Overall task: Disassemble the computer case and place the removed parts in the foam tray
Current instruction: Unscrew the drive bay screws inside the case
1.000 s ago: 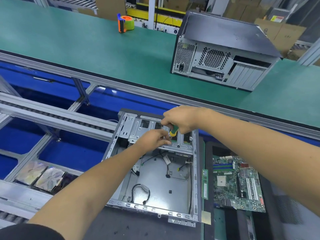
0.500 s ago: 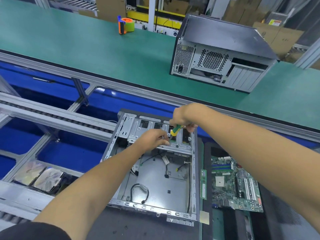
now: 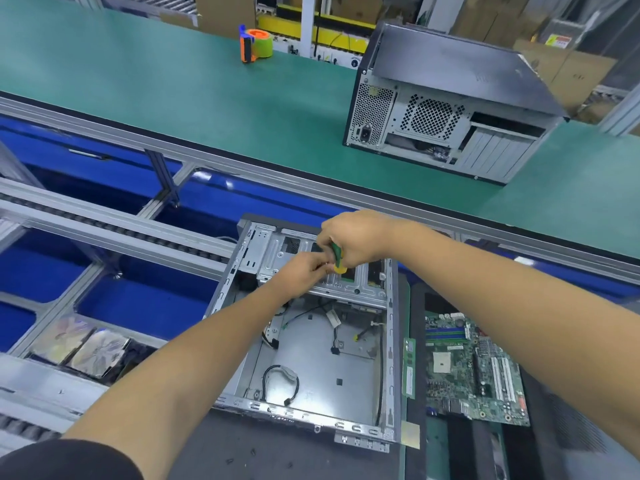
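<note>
An opened grey computer case (image 3: 311, 372) lies flat in front of me, with loose cables on its bare floor. At its far end is the metal drive cage (image 3: 273, 251). My right hand (image 3: 353, 239) is shut on a green and yellow screwdriver (image 3: 336, 258) over the cage. My left hand (image 3: 303, 271) sits right beside it, fingers pinched at the screwdriver's tip; what they pinch is hidden. To the right of the case, a green motherboard (image 3: 474, 368) and a memory stick (image 3: 409, 367) lie in the dark foam tray (image 3: 564, 431).
A second, closed computer case (image 3: 446, 105) stands on the green conveyor belt (image 3: 173, 84) beyond. An orange and green tape dispenser (image 3: 254, 43) sits farther back. Shiny hard drives (image 3: 79, 348) lie at lower left among aluminium rails over blue bins.
My right hand has turned the screwdriver from a slant to nearly upright and moved slightly left. My left hand has closed in to touch it.
</note>
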Demonstrator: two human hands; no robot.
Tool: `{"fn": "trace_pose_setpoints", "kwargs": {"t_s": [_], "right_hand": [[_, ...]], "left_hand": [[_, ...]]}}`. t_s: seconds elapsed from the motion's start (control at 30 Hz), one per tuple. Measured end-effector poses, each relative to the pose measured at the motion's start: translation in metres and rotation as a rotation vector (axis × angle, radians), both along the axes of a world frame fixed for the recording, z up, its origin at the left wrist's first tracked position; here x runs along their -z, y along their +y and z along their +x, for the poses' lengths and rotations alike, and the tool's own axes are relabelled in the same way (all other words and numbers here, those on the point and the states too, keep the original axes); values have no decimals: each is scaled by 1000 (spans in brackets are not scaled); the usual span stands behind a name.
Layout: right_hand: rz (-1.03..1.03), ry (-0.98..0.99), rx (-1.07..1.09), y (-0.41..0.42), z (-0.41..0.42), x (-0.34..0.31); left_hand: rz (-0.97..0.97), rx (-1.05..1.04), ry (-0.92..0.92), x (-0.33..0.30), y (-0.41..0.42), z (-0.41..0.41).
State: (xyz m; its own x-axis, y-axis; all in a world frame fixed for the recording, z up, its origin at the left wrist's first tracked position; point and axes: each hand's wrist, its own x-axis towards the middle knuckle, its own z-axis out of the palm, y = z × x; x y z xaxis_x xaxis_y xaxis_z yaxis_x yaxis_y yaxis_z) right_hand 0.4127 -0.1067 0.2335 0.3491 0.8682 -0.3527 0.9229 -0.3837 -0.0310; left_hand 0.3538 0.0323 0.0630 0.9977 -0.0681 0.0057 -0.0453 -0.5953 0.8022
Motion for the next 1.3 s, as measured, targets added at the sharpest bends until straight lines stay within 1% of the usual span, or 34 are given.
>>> {"fn": "trace_pose_setpoints", "kwargs": {"t_s": [0.07,0.13,0.17,0.23,0.3,0.4,0.47,0.5,0.53,0.6,0.63,0.67,0.73,0.77,0.87,0.93,1.0,1.1,1.13,1.17,1.27,1.3], "right_hand": [[-32,-51,43,1,1,-4],[-105,-179,58,1,2,-9],[-132,-207,73,1,2,-11],[-175,-161,91,1,3,-12],[-173,-69,116,1,5,-16],[-38,110,213,-7,7,-17],[-10,127,228,-11,6,-14],[-31,84,209,-12,6,-13],[-75,-19,174,-11,6,-12],[-155,-289,90,-8,5,-13],[-163,-355,67,-6,4,-13],[-160,-366,64,-5,5,-12],[-146,-312,91,-3,8,-11],[-126,-249,96,-3,10,-12],[-67,-35,109,-6,14,-16],[-36,58,126,-10,13,-16],[-43,41,130,-11,11,-15],[-108,-159,114,-7,12,-14],[-127,-197,88,-5,10,-15],[-136,-194,80,-3,10,-15],[-143,7,98,0,9,-18],[-154,45,102,-1,9,-19]], "left_hand": [[9,26,-23,-3,-1,-2],[2,49,-42,-4,-4,-4],[11,55,-39,-4,-5,-4],[18,50,-22,-2,-3,-2],[2,34,-4,-2,-1,0],[-52,26,14,-2,2,3],[-57,24,27,-1,1,4],[-63,29,32,-2,1,3],[-70,37,35,-2,2,2],[-66,51,36,1,3,2],[-52,60,26,2,2,2],[-23,66,9,3,1,2],[53,66,-27,5,-1,2],[70,64,-32,5,0,2],[67,76,-50,5,0,1],[85,93,-69,6,0,3],[95,95,-72,8,0,4],[95,90,-51,8,0,2],[92,89,-41,6,0,1],[86,88,-36,5,-1,1],[74,94,-53,3,-1,0],[73,96,-56,3,-1,0]]}}
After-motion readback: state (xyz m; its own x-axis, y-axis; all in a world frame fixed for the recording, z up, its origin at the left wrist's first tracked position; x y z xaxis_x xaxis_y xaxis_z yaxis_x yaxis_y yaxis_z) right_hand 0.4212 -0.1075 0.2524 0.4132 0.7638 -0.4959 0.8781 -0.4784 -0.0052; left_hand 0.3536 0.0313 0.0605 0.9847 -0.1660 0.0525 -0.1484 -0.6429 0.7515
